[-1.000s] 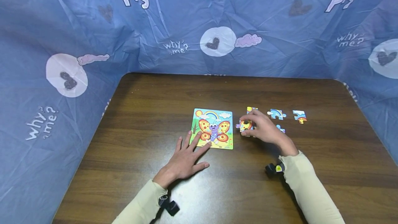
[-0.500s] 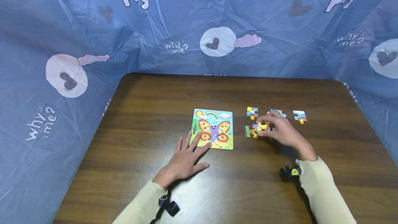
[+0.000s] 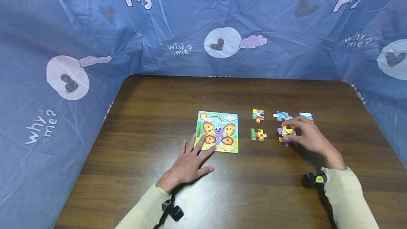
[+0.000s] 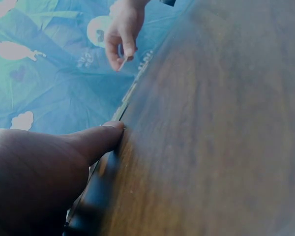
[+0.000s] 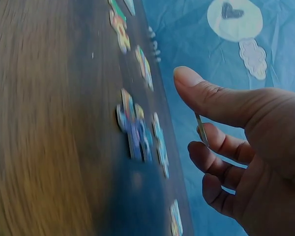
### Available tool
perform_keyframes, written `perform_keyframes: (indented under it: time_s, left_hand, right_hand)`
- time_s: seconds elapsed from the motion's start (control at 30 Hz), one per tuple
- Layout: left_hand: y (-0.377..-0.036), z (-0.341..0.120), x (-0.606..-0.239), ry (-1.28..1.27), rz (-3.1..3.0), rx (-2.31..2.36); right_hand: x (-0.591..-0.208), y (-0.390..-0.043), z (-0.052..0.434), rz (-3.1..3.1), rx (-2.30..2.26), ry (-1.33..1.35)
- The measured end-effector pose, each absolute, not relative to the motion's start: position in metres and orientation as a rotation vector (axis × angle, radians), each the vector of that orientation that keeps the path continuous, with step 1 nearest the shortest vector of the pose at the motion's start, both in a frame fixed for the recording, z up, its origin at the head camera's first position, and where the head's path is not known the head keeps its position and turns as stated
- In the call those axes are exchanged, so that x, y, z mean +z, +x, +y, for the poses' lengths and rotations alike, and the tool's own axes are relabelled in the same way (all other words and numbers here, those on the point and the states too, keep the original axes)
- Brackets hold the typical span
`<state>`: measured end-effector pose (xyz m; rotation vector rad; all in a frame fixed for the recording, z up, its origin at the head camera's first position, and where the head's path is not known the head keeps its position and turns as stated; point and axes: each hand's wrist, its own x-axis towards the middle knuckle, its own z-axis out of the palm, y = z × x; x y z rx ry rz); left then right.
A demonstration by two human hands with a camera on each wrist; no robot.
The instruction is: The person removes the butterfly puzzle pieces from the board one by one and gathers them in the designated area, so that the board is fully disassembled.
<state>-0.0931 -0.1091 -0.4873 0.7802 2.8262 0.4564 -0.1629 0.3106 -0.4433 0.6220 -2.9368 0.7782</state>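
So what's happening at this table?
A person is working on a butterfly jigsaw on a wooden table. Their left hand rests flat, fingertips on the edge of the puzzle picture board. Their right hand grips a loose puzzle piece among four other pieces lying to the board's right.

Loose pieces [image 3: 258,134] right of puzzle board [image 3: 218,131]

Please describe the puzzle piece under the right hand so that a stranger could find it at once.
On the dark wooden table, look right of the square butterfly picture board, among the loose pieces. It is the yellow, red and purple cardboard puzzle piece at the right hand's fingertips, the only piece being touched.
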Motion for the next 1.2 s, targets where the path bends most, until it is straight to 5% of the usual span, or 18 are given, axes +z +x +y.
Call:
perform_keyframes:
  time_s: [1.2]
  left_hand:
    - [-0.094, -0.108, -0.485, 0.762, 2.801, 0.429]
  right_hand:
    - [-0.463, -0.144, 0.378, -3.042, 0.660, 0.440]
